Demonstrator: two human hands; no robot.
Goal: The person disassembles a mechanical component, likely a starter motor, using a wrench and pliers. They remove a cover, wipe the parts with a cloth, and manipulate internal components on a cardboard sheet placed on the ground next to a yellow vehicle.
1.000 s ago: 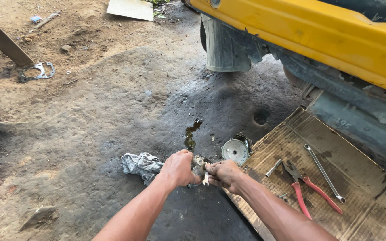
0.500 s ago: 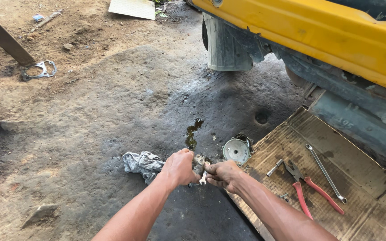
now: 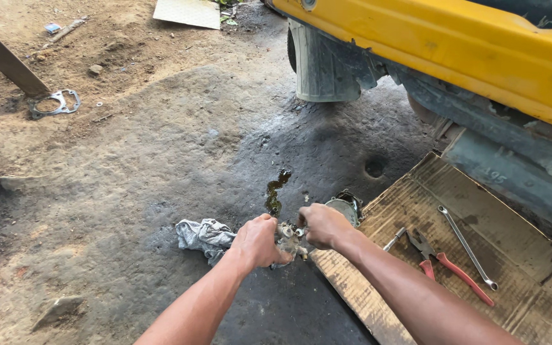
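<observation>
Two bare forearms reach forward from the bottom edge and meet over the oil-darkened ground, where the left hand [image 3: 258, 241] and the right hand [image 3: 322, 225] close from either side on a small grimy metal part [image 3: 289, 239]. Fingers of both hands are curled tight about it, so little of the part shows; it is held just above the ground, between a crumpled grey rag [image 3: 204, 235] on the left and the near corner of a flattened cardboard sheet [image 3: 512, 281] on the right. Judged from this pose, the work on the part is under way, not finished. On the cardboard lie red-handled pliers [image 3: 445, 263] and a long spanner [image 3: 466, 246], both untouched. Just beyond the hands stand a round metal tin [image 3: 345, 207] and a thin trail of spilt oil [image 3: 275, 191]. Farther off rises the yellow vehicle body [image 3: 455, 45]; a flat gasket [image 3: 55, 104] lies on the dirt at far left
</observation>
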